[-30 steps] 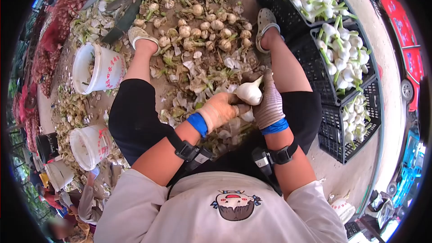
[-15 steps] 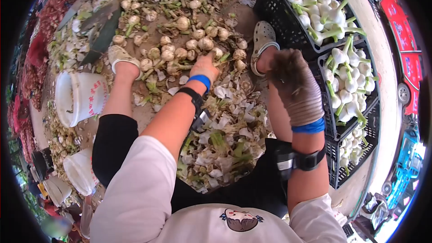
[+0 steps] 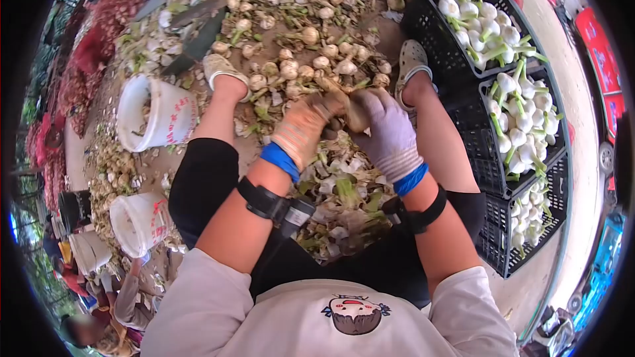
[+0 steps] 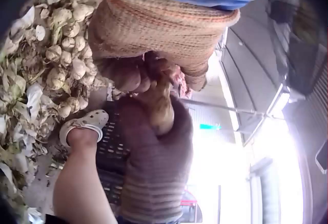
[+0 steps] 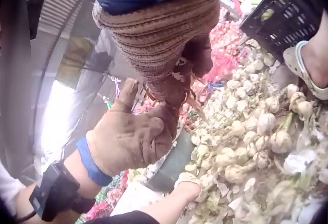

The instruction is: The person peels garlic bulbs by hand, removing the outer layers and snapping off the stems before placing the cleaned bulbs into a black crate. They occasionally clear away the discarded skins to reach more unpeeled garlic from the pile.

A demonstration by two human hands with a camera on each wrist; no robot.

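Garlic bulb (image 4: 162, 112) was gripped in the right hand (image 3: 389, 133), its narrow end pinched by the left hand (image 3: 305, 129), above the near edge of the pile (image 3: 288, 70). Two-handed working was judged in progress; steady right-hand support was required next.

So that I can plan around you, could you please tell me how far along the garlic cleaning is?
It looks partly done: clean white garlic bulbs with green stems are heaped in black plastic crates. One dull brownish bulb is in hand, held between the gloved left hand and gloved right hand. Many dirty, yellowish-brown bulbs remain on the ground.
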